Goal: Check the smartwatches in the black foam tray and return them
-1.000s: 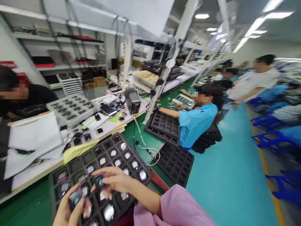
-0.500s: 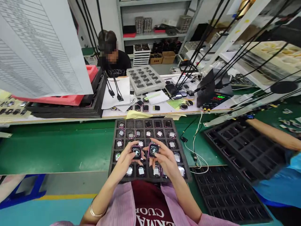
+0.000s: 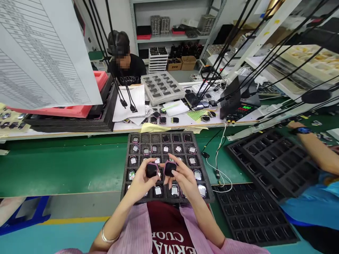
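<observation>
Over a dark foam tray (image 3: 148, 138), my left hand (image 3: 141, 181) grips a square watch body (image 3: 152, 170) with a pinkish-purple edge and a black screen. Beside it, my right hand (image 3: 182, 176) holds a similar watch (image 3: 170, 169), its screen also dark, with the thumb at its lower right. The two watches are close together. Square watch bodies sit in many of the tray's compartments, several showing white faces; those beneath my hands are partly hidden.
Dark trays (image 3: 280, 158) are stacked at the right beside a co-worker's arm (image 3: 315, 144). A white cable (image 3: 222, 158) lies right of my tray. Another person (image 3: 129, 67) sits beyond the shelf, where a power supply (image 3: 238, 102) stands. Black cables hang overhead.
Both watch screens have gone from lit dials to black. My left thumb has moved below its watch. At the right, the co-worker's arm has shifted and the wristband shows more.
</observation>
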Demonstrator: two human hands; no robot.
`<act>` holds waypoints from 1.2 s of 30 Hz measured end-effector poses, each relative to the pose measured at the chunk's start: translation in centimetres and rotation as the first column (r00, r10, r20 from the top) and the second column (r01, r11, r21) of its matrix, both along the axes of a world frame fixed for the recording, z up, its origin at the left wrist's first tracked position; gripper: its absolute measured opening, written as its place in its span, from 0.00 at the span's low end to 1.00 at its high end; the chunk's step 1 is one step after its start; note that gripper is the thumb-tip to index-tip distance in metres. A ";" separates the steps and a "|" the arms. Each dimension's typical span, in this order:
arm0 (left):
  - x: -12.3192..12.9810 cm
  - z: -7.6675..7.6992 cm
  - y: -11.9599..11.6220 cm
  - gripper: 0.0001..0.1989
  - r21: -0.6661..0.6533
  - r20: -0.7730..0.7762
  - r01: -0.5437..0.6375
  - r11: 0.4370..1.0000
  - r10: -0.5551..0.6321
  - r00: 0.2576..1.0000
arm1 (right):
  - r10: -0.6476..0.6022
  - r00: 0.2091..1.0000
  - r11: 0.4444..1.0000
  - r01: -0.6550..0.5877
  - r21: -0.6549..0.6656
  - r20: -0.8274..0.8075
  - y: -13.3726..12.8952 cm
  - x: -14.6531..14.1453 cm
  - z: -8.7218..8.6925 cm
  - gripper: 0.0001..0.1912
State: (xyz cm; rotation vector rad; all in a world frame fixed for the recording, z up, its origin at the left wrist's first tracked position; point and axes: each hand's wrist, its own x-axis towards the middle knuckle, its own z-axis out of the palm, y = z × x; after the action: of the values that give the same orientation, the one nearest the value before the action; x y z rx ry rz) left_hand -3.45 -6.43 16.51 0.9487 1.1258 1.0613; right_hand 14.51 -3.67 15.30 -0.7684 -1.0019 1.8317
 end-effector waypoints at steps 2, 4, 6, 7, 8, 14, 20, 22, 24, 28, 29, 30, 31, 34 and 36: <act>0.3 -0.1 0.1 0.23 0.033 -0.118 -0.032 0.999 0.036 0.992 | 0.024 0.999 1.000 -0.024 -0.006 -0.025 0.0 -0.1 0.1 0.26; 0.5 -0.2 0.1 0.20 0.068 -0.217 -0.067 0.995 0.081 0.973 | 0.041 0.998 0.999 -0.042 -0.011 -0.049 0.0 -0.3 0.1 0.23; 0.7 -0.4 0.2 0.16 0.090 -0.283 -0.088 0.992 0.110 0.953 | 0.043 0.997 0.999 -0.043 -0.010 -0.060 0.0 -0.5 0.0 0.20; 0.7 -0.4 0.2 0.14 0.096 -0.302 -0.089 0.991 0.114 0.946 | 0.040 0.997 0.999 -0.041 -0.013 -0.062 0.0 -0.5 -0.1 0.19; 0.7 -0.4 0.2 0.12 0.097 -0.313 -0.086 0.992 0.112 0.943 | 0.038 0.997 0.999 -0.040 -0.019 -0.064 0.0 -0.6 -0.2 0.19; 0.5 -0.1 -0.1 0.14 0.113 -0.302 -0.080 0.990 0.111 0.947 | 0.073 0.990 0.996 -0.079 -0.050 -0.117 0.0 -0.4 -0.7 0.20; 0.7 0.0 -0.4 0.17 0.126 -0.305 -0.070 0.990 0.105 0.947 | 0.099 0.984 0.991 -0.111 -0.075 -0.147 -0.1 0.0 -0.8 0.19; 0.7 -0.1 -0.4 0.16 0.120 -0.322 -0.065 0.991 0.101 0.941 | 0.096 0.981 0.990 -0.112 -0.088 -0.170 0.0 0.0 -0.9 0.19; 0.7 -0.2 -0.3 0.14 0.128 -0.346 -0.057 0.990 0.098 0.933 | 0.086 0.977 0.989 -0.107 -0.100 -0.194 0.1 -0.1 -1.0 0.19; 0.7 -0.2 -0.5 0.13 0.151 -0.368 -0.076 0.986 0.127 0.921 | 0.067 0.969 0.989 -0.096 -0.113 -0.237 -0.1 -0.3 -1.0 0.19; 0.8 -0.3 -0.7 0.14 0.156 -0.370 -0.096 0.983 0.149 0.917 | 0.067 0.966 0.988 -0.098 -0.117 -0.249 -0.2 -0.3 -1.0 0.20; 0.9 -0.3 -0.9 0.15 0.152 -0.379 -0.119 0.981 0.169 0.910 | 0.066 0.964 0.987 -0.101 -0.125 -0.258 -0.4 -0.3 -1.0 0.21; 1.0 -0.5 -1.1 0.17 0.131 -0.384 -0.134 0.982 0.175 0.907 | 0.060 0.961 0.985 -0.100 -0.139 -0.268 -0.6 -0.3 -1.1 0.22; 1.0 -1.5 -1.5 0.23 0.081 -0.387 -0.206 0.975 0.222 0.895 | 0.046 0.957 0.975 -0.105 -0.194 -0.287 -1.0 -0.2 -1.6 0.26; 0.8 -2.5 -1.3 0.23 0.126 -0.425 -0.188 0.974 0.224 0.877 | 0.044 0.954 0.971 -0.111 -0.212 -0.298 -1.0 0.0 -2.1 0.28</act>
State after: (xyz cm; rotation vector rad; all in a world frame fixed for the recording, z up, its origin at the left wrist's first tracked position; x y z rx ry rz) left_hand -2.61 -7.71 13.99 1.1893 1.5942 1.1003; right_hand 14.50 -4.66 13.24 -0.5742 -0.6473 2.0815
